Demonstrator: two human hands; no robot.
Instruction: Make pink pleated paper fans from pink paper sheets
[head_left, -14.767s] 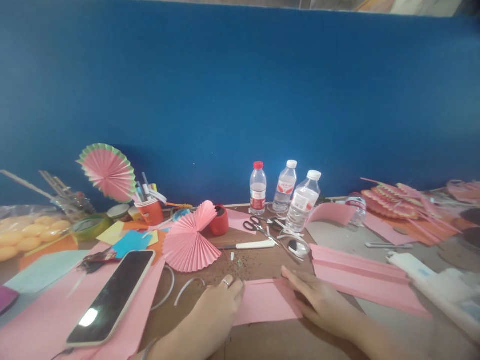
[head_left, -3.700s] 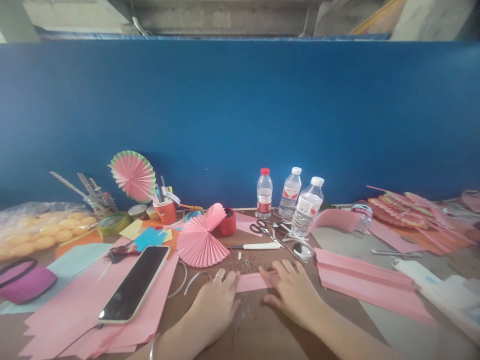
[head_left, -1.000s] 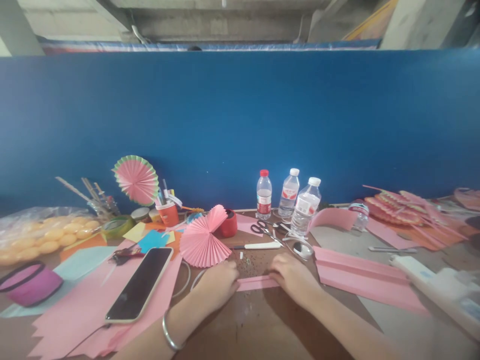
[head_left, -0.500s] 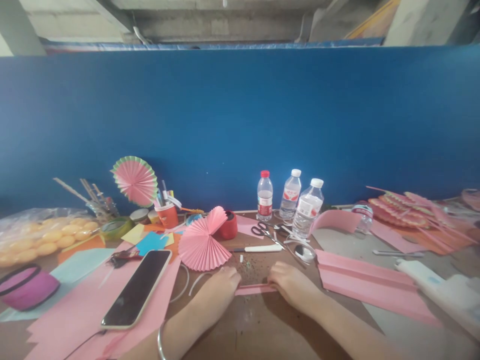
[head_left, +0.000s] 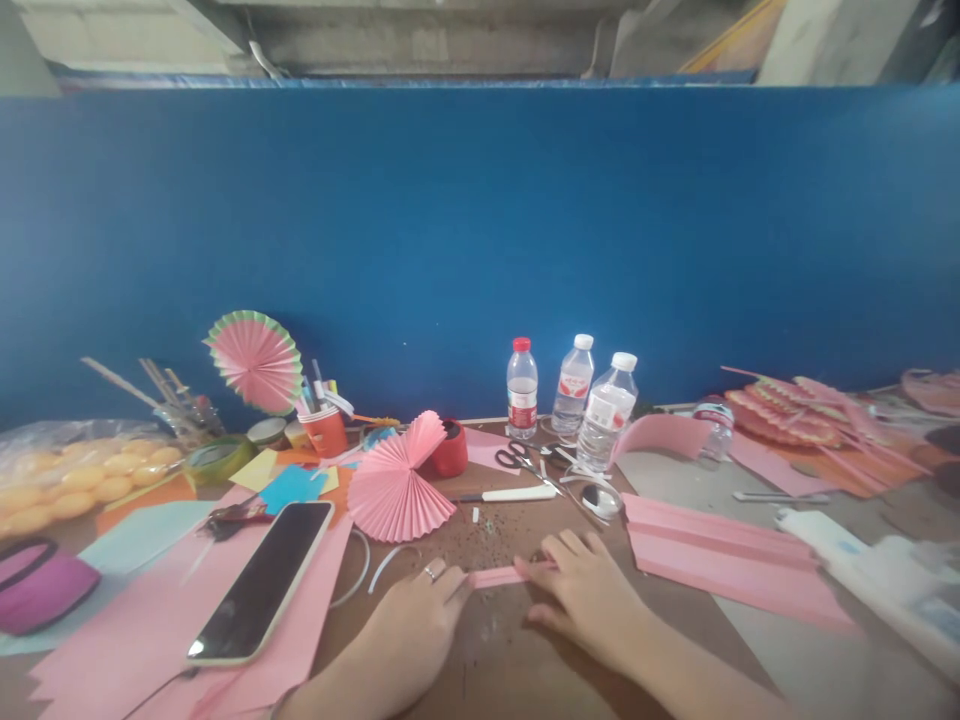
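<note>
A narrow folded strip of pink paper [head_left: 495, 577] lies on the brown table surface between my hands. My left hand [head_left: 420, 620], with a ring on one finger, is closed on the strip's left end. At the other end, my right hand [head_left: 585, 600] touches the strip with a fingertip, its fingers spread and thumb apart. Behind them lie a white-handled craft knife [head_left: 517, 494] and dark specks of debris. A pleated pink paper fan [head_left: 401, 485] stands beyond my left hand. A creased pink sheet [head_left: 727, 555] is to the right of my right hand.
Three water bottles [head_left: 523, 395] and black-handled scissors [head_left: 517, 457] stand or lie at the back. On the left are a phone [head_left: 262, 580], pink sheets and a bag of yellow balls [head_left: 90, 475]. A white glue gun-like tool [head_left: 862, 570] lies right.
My right hand has loosened from a closed grip, its fingers spreading and thumb pulling away from the strip. My left hand has shifted slightly down and left. The view has shifted slightly.
</note>
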